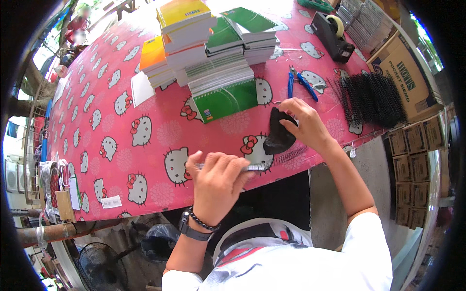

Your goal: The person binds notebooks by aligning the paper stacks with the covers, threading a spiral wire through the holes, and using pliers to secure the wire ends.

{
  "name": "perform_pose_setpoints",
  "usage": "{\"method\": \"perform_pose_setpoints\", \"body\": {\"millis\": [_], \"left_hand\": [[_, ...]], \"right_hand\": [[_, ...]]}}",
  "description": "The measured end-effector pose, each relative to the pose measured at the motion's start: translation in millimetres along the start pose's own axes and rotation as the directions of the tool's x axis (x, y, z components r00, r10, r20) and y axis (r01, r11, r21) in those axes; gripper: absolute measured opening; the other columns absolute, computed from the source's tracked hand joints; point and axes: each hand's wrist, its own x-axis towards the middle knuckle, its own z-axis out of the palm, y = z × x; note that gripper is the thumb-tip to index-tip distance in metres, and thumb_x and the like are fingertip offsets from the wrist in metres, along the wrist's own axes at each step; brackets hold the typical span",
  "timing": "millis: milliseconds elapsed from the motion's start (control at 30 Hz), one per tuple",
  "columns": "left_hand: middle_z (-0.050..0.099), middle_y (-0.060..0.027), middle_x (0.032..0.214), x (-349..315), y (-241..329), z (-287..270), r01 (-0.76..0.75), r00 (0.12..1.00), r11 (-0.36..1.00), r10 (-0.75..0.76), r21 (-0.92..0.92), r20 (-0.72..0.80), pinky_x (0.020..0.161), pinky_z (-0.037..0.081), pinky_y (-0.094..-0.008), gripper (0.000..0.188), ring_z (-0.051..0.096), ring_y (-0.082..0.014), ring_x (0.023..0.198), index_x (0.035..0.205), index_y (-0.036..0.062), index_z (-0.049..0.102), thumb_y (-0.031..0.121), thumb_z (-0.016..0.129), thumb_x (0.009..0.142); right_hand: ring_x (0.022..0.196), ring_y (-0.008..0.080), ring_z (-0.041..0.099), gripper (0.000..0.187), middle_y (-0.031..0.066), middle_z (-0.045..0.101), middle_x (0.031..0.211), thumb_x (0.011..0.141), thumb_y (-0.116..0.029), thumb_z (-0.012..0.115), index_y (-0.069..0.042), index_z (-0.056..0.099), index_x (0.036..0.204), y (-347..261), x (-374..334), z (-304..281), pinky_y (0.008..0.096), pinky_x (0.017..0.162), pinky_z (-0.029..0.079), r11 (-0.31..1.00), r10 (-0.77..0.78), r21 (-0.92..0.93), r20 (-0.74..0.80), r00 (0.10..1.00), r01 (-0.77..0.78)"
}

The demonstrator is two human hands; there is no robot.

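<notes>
Near the table's front edge, my left hand point(216, 179) is closed on a thin notepad point(255, 167) held edge-on; most of it hides behind the fingers. A dark wire coil point(291, 155) runs out to the right from the notepad's end. Just beyond the coil, a black, soft-looking covered thing point(279, 133) rests on the table. My right hand point(308, 123) curls over its upper right side, thumb and fingers touching it. What lies under the black covering is hidden.
Stacks of green notebooks point(225, 101) and yellow notebooks point(182, 14) stand ahead. Blue-handled cutters point(302, 83) lie to their right. Farther right are a pile of black coils point(376, 99), a tape dispenser point(332, 39) and a cardboard box point(405, 77). A pink patterned cloth point(160, 131) covers the table.
</notes>
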Motion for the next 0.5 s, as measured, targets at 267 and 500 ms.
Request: {"method": "perform_pose_setpoints", "body": {"millis": [267,500], "left_hand": [[0.061,0.0040,0.074,-8.8,-3.7,5.1,0.086,0.993,0.996,-0.085,0.006,-0.080,0.090,0.027,-0.0384,0.018,0.057,-0.0157,0.077,0.075,0.0155,0.065,0.021,0.079,0.064],[0.061,0.0057,0.070,-7.7,-9.8,3.6,0.041,0.997,0.999,-0.041,-0.001,-0.068,0.088,0.025,-0.0388,0.020,0.057,-0.0141,0.071,0.073,0.0167,0.063,0.024,0.079,0.064]], "right_hand": [[0.120,0.0361,0.041,0.061,0.0166,0.047,0.130,0.061,-0.044,0.079,-0.012,0.061,0.111,-13.0,-6.9,-7.0,0.0446,0.099,0.035,0.994,-0.100,-0.024,0.243,0.965,0.109],[0.102,0.0268,0.057,0.070,0.0116,0.065,0.096,0.069,-0.065,0.061,0.000,0.068,0.095,-49.1,-7.4,4.5,0.0383,0.092,0.039,0.599,-0.354,0.801,0.258,0.899,0.006]]}}
